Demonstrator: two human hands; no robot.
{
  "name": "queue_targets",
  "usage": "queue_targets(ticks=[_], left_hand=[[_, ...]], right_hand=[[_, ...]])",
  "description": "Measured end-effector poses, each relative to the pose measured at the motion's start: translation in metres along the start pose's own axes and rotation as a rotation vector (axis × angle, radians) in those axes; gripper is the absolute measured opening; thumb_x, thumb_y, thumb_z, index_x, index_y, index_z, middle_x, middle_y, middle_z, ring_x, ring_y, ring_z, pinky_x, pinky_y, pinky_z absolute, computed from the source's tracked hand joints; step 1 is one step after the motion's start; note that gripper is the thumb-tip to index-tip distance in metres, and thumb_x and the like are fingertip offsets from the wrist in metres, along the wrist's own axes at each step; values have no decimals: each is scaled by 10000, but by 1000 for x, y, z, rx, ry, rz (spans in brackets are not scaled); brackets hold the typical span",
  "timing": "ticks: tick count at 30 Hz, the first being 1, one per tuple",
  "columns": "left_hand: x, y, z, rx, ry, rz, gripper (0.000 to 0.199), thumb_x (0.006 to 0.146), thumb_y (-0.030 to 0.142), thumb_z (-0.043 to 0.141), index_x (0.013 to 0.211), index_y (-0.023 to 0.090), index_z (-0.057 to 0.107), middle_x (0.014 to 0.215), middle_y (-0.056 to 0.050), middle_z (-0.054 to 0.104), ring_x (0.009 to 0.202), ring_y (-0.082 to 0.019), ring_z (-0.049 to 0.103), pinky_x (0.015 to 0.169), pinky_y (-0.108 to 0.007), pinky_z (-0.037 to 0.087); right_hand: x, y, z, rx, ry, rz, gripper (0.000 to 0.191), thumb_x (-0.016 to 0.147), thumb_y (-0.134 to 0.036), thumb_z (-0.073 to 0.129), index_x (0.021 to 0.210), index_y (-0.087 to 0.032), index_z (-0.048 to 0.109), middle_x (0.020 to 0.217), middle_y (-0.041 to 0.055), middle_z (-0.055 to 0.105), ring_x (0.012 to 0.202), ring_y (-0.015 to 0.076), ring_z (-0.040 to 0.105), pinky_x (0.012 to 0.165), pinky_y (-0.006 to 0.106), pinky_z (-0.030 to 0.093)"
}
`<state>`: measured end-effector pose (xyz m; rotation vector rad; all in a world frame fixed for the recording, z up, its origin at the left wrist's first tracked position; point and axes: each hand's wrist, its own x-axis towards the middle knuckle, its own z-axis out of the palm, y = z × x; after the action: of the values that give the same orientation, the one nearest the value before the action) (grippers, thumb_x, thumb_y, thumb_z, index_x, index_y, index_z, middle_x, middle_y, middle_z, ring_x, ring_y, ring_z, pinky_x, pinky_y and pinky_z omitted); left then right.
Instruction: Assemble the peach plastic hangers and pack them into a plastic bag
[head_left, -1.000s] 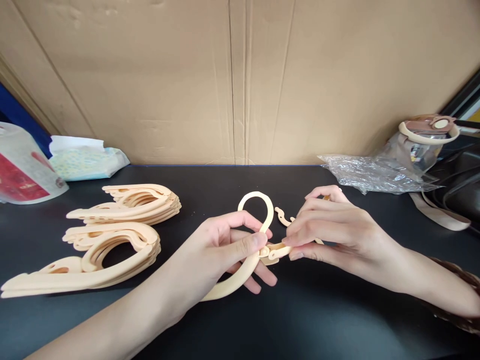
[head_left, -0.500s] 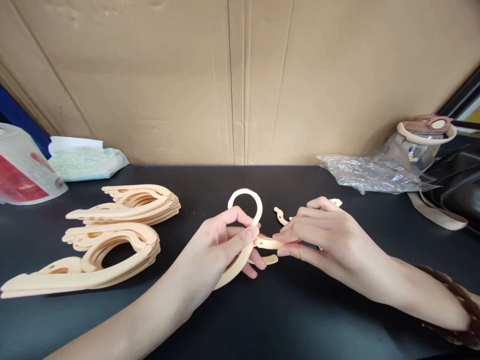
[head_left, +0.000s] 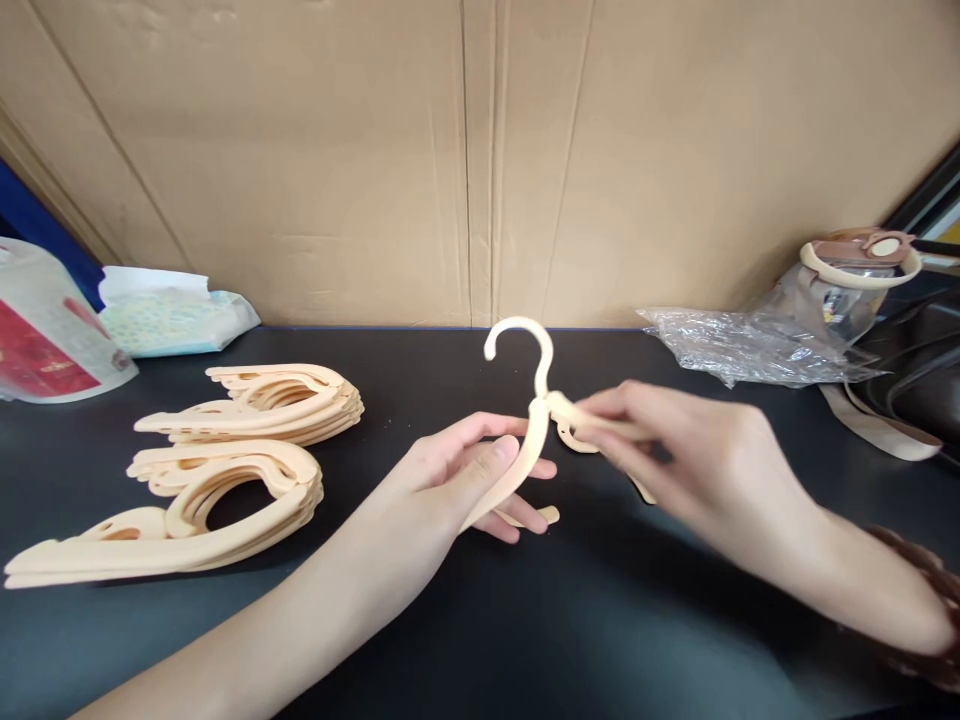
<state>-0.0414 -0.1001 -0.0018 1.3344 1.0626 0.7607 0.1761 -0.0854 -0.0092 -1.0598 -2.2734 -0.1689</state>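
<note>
Between both hands is a cream plastic folding hanger (head_left: 546, 352), its hook standing up and curling to the left. My left hand (head_left: 472, 480) is closed on the left arm of the hanger, thumb on top, other fingers behind it. My right hand (head_left: 675, 450), a little blurred, pinches the right arm near the joint. Behind and below the hands, more cream hanger parts lie on the black table, partly hidden by the fingers. Off to the left lie two stacks of folded cream hangers, a nearer stack (head_left: 247, 545) and a farther stack (head_left: 330, 408).
A cardboard panel (head_left: 360, 170) walls off the back of the black table (head_left: 480, 640). At the back left stand a paper roll (head_left: 60, 330) and a tissue pack (head_left: 180, 320). Clear plastic wrap (head_left: 742, 345) and a lidded bottle (head_left: 847, 290) are at the back right.
The hanger's hook has risen and moved right, turning from a closed-looking loop to an open curve. My right hand has shifted right and swung the right arm outward. My left hand keeps its grip.
</note>
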Motion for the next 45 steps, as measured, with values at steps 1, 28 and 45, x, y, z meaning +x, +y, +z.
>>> queue_targets(ticks=[1, 28, 45], left_hand=[[0, 0, -3, 101, 19, 41, 237, 961, 356, 466, 1121, 243, 599, 1038, -13, 729, 802, -163, 717, 728, -262, 541], [2, -7, -22, 1419, 329, 177, 291, 959, 419, 388, 1086, 256, 592, 626, 11, 623, 497, -185, 575, 456, -248, 245], [4, -13, -15, 1060, 167, 161, 216, 909, 416, 477, 781, 245, 449, 663, 54, 558, 541, -147, 507, 497, -246, 296]], right_hand=[[2, 5, -2, -32, 39, 54, 160, 968, -318, 500, 997, -217, 620, 829, 2, 714, 650, 128, 649, 511, 233, 390], [6, 19, 11, -320, -35, -286, 264, 975, -181, 471, 1180, -137, 633, 726, 6, 611, 647, 151, 537, 609, 309, 347], [6, 18, 12, -260, -61, -228, 274, 977, -243, 484, 1175, -139, 642, 800, 34, 656, 712, 175, 558, 671, 328, 366]])
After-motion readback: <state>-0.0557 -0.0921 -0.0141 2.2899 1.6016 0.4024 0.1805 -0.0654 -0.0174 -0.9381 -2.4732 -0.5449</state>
